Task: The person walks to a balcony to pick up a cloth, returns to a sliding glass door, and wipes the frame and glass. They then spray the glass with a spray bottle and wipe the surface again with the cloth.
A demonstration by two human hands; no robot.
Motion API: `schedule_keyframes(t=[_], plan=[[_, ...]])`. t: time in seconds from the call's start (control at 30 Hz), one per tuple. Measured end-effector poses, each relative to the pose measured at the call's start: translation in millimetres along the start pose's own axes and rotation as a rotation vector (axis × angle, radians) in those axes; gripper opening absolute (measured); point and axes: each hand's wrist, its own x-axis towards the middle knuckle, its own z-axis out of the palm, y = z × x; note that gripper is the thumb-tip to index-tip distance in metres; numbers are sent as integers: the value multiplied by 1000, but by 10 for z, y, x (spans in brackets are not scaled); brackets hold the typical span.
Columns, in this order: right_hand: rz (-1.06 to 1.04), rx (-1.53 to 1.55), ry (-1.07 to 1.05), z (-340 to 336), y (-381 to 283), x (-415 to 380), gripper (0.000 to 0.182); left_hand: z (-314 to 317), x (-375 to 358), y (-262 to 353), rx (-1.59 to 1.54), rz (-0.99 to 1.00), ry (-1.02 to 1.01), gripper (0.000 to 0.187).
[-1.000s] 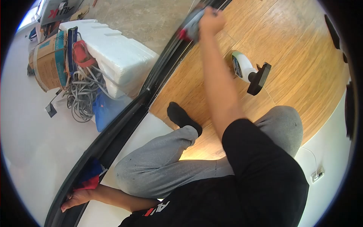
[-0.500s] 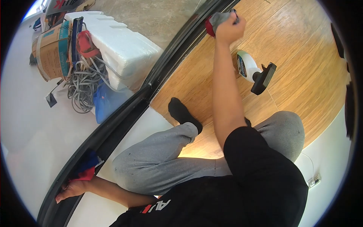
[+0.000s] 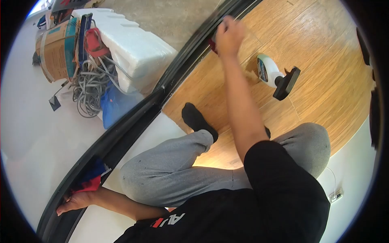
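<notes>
Two bare hands, both at the black frame. Right hand (image 3: 230, 37), near 1 o'clock: fingers blurred, curled closed on a dark red rag (image 3: 213, 46); most of it hidden under the hand, at the frame's inner edge. Left hand (image 3: 79, 200), at 8 o'clock: fingertips on the frame (image 3: 121, 135), grip unclear, cannot tell if clenched. Red-blue cloth (image 3: 90, 183) just beside that wrist, on the 1 o'clock side, lying in the frame channel.

Frame itself runs from 1 o'clock down to 8. Spray bottle (image 3: 268, 73) at 2 o'clock, white with black trigger head, lying on the wood floor (image 3: 324, 60), near the right forearm, not touching. Black sock (image 3: 194, 116) near centre, foot on the wood. Grey trousers (image 3: 174, 174), legs folded, toward 6 o'clock; black shirt (image 3: 219, 214) below.

Across the frame: white foam block (image 3: 137, 50) between 10 and 11, carton (image 3: 56, 52) at 10, grey cables (image 3: 89, 87) and blue bag (image 3: 113, 105) between 9 and 10. Wall socket (image 3: 336, 195) at 4, cord plugged in.
</notes>
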Motion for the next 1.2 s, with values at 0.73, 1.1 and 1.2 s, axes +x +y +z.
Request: schedule_keyframes(t=[0.73, 1.1, 1.2], plan=[[-227, -119, -44, 46, 198, 456, 23, -56, 102, -88, 87, 134, 8, 85], [-146, 9, -298, -28, -75, -270, 7, -156, 221, -109, 103, 159, 65, 78], [-220, -55, -251, -24, 74, -39, 10, -152, 227, -94, 111, 151, 77, 77]])
